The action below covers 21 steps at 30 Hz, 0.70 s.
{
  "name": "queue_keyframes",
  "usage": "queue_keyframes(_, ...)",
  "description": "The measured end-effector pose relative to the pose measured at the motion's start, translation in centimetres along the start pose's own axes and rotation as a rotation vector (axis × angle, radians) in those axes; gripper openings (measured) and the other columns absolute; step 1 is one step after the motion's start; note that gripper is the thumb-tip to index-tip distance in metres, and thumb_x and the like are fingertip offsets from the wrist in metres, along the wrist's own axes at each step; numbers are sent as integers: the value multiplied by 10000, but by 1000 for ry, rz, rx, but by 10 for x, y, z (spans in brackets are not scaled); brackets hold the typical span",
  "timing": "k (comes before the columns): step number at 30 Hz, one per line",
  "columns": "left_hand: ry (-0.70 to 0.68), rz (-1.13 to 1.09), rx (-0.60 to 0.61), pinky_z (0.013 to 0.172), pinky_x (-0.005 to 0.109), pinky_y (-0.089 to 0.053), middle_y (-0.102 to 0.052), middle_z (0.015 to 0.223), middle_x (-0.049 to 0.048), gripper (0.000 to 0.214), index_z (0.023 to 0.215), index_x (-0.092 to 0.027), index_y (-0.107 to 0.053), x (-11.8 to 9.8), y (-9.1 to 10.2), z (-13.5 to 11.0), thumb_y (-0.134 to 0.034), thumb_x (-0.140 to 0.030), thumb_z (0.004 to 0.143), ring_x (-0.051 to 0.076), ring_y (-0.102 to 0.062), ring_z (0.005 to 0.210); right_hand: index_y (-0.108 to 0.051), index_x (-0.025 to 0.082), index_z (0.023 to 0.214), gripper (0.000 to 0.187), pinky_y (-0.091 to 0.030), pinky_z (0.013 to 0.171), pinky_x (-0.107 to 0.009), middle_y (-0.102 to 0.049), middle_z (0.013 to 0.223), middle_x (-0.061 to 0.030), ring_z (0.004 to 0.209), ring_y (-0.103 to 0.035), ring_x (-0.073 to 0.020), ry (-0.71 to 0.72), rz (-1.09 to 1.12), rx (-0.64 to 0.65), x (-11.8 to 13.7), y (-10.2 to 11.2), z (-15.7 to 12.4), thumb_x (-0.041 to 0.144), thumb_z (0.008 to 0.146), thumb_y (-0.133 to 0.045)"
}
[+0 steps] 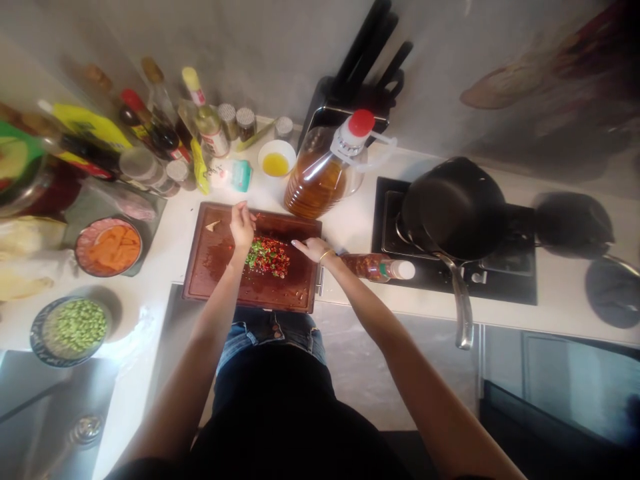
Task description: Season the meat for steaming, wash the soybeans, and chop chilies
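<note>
A brown cutting board point(210, 257) lies on the counter in front of me, with a heap of chopped red and green chili peppers point(270, 258) on it. My right hand point(311, 250) is closed at the board's right side on what looks like a knife; its thin dark blade point(280, 241) shows nearly edge-on along the heap's far side. My left hand point(243, 225) is above the board, left of the blade, with its fingers curled together. Small red bits are beside these fingertips, and what they hold, if anything, is hidden. A pale scrap point(213, 226) lies at the board's upper left.
Behind the board stand a large oil jug point(317, 177), a small bowl of yellow liquid point(276, 164) and a knife block point(325, 100). A bottle point(367, 267) lies to the right, before a black pan point(455, 207). Bowls of sliced carrot point(113, 247) and green beans point(75, 327) stand left.
</note>
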<state>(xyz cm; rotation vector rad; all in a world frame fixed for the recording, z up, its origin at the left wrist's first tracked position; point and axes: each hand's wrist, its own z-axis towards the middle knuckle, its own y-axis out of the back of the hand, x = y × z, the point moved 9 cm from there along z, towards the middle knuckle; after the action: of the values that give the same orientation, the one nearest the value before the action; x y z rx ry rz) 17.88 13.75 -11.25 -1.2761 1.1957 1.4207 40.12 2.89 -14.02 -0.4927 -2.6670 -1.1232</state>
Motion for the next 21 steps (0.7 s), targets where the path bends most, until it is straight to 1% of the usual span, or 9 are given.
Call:
queue_keyframes(2,-3,21,13,402,190,-329,-520,600,-50,310,1074,-172,-562,-2,-1,0,-497,-444,941,50,-413,396,-730,135,1060,883,-466,806,-259,-721,1068,-159,991,-676,-236,-13,14,-8,1,-1,-4,752,901,-119)
queue_keyframes(4,10,11,4,388,189,-313,-524,607,-50,305,1067,-169,-560,-2,4,-3,-497,-440,941,44,-403,383,-738,132,1045,893,-472,811,-272,-722,1071,-166,1003,-677,-256,1,12,-17,6,-2,-10,769,887,-132)
queue_keyframes(6,26,-12,-13,383,187,-309,-529,620,-49,300,1067,-170,-551,0,11,-8,-484,-438,947,42,-405,382,-746,134,1021,914,-478,810,-287,-721,1074,-173,1002,-678,-274,5,3,-7,11,-8,-15,801,859,-141)
queue_keyframes(8,28,2,-2,389,183,-316,-532,623,-48,295,1071,-174,-550,1,14,-12,-475,-433,951,41,-412,390,-744,132,1019,920,-480,812,-296,-719,1073,-178,998,-681,-279,-12,13,-3,12,-16,-20,801,857,-133)
queue_keyframes(12,-3,98,82,388,182,-309,-543,628,-47,303,1087,-183,-566,-2,6,-14,-478,-438,949,37,-406,388,-737,109,1024,903,-468,838,-294,-718,1066,-192,1011,-677,-273,-21,78,-18,14,-30,-28,744,901,-107)
queue_keyframes(14,-14,123,105,385,182,-313,-555,640,-44,311,1113,-186,-556,-4,4,-15,-465,-437,954,38,-410,385,-741,100,1014,921,-466,843,-299,-716,1060,-204,1016,-675,-281,-20,94,-20,14,-34,-33,759,888,-109)
queue_keyframes(17,-5,127,124,392,173,-324,-555,637,-44,304,1136,-190,-543,-4,3,-21,-436,-418,965,42,-426,396,-740,99,1018,929,-469,840,-306,-711,1074,-211,1025,-669,-294,-51,116,-7,10,-40,-38,790,864,-138)
queue_keyframes(21,-32,185,193,413,169,-342,-562,631,-41,275,1121,-192,-555,-6,-5,-25,-454,-388,957,50,-453,424,-729,100,1050,881,-465,850,-306,-703,1106,-203,1043,-662,-285,-74,175,-10,4,-46,-41,743,907,-144)
